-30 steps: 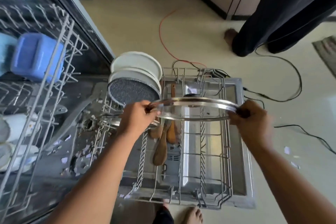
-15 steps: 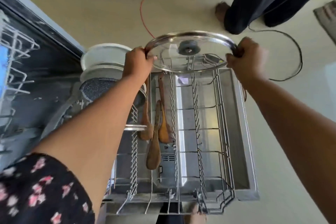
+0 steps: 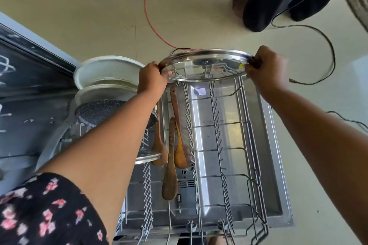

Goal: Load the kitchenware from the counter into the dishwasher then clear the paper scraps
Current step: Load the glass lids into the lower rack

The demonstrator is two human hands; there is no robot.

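Observation:
A round glass lid [image 3: 207, 65] with a steel rim is held nearly flat over the far end of the lower dishwasher rack [image 3: 247, 145]. My left hand [image 3: 152, 78] grips its left rim and my right hand [image 3: 266, 67] grips its right rim. In the rack's left side stand two white plates [image 3: 105, 73] and a dark speckled pan [image 3: 99, 113]. Three wooden spoons [image 3: 171, 157] lie along the rack's middle, and a second steel rim [image 3: 147, 158] shows under my left forearm.
A paper scrap [image 3: 200, 91] lies on the open dishwasher door [image 3: 274, 165] under the rack. An orange cable [image 3: 151, 20] and black cables [image 3: 322, 45] run over the floor. Another person's legs [image 3: 278, 2] stand at the far right. The dishwasher's dark interior [image 3: 23, 85] is to the left.
Both hands carried the lid from the rack's middle to over its far end, and it tilted flatter. The view shifted down and right, dropping the upper rack from sight.

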